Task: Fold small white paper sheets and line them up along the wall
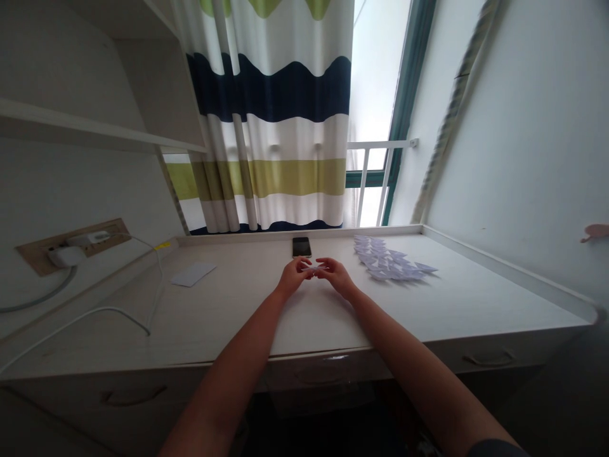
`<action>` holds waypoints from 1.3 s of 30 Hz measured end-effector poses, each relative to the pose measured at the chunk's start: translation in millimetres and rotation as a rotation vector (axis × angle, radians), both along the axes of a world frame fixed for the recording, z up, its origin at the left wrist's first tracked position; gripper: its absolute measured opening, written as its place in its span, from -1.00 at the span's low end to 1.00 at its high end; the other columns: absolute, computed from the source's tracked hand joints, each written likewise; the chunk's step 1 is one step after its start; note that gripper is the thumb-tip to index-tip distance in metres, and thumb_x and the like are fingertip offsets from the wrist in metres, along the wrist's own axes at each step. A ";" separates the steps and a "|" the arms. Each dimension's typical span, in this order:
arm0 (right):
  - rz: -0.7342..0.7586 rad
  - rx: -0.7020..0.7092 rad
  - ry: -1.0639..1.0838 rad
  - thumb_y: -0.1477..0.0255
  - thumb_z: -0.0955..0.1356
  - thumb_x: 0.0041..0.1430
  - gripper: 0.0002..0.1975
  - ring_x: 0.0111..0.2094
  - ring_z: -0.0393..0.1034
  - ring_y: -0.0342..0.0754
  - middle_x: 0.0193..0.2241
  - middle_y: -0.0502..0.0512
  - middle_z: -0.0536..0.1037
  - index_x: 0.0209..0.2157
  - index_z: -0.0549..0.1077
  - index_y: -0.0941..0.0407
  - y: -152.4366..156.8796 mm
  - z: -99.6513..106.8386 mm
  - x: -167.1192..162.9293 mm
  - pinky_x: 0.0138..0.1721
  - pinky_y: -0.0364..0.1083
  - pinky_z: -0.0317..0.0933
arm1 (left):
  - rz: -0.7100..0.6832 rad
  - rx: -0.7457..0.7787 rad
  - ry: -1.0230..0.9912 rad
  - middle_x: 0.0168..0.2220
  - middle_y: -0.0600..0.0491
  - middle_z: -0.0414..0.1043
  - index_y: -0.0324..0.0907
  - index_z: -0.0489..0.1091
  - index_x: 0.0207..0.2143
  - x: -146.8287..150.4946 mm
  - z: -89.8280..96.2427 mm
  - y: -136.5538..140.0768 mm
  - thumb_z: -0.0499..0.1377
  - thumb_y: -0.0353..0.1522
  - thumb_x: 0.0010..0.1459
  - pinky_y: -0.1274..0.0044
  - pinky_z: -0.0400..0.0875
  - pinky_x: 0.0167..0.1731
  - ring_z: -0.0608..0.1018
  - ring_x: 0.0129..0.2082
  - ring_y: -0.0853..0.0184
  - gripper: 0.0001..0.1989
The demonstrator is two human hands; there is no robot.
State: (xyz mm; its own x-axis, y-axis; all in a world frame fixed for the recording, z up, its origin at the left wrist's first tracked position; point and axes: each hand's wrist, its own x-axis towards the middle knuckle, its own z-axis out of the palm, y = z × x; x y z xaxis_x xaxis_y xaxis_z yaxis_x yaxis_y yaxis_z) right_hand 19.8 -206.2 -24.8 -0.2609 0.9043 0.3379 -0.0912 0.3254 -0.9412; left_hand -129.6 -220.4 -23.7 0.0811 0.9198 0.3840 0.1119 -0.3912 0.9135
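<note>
Between my two hands, over the middle of the desk, is a small piece of folded white paper [314, 270]. My left hand [294, 274] pinches its left side, and my right hand [335, 274] pinches its right side. The fingers hide part of the paper, so its exact fold cannot be made out. Just beyond my hands lies a dark smartphone [301, 247]. To the right, several folded white paper pieces [387, 260] with pointed ends are laid close together in rows. Off to the left rests a flat stack or sheet of white paper [193, 274].
A white cable [159, 273] runs over the desk's left side from chargers [66, 256] in a wall socket. A low rim [266, 235] borders the desk's back, with a striped curtain [290, 139] behind it. Drawer handles [489, 359] sit below the front edge.
</note>
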 end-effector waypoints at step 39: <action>0.086 -0.075 0.004 0.33 0.45 -0.30 -0.74 -0.53 0.34 -0.14 -0.64 0.01 0.47 -0.52 0.44 0.20 -12.1 13.0 2.0 -0.36 -0.07 0.22 | -0.038 -0.180 -0.054 -0.62 0.05 0.43 -0.28 0.45 -0.52 -0.7 11.1 -8.6 0.28 -0.25 -0.23 0.53 0.37 -0.44 0.45 -0.57 0.42 -0.74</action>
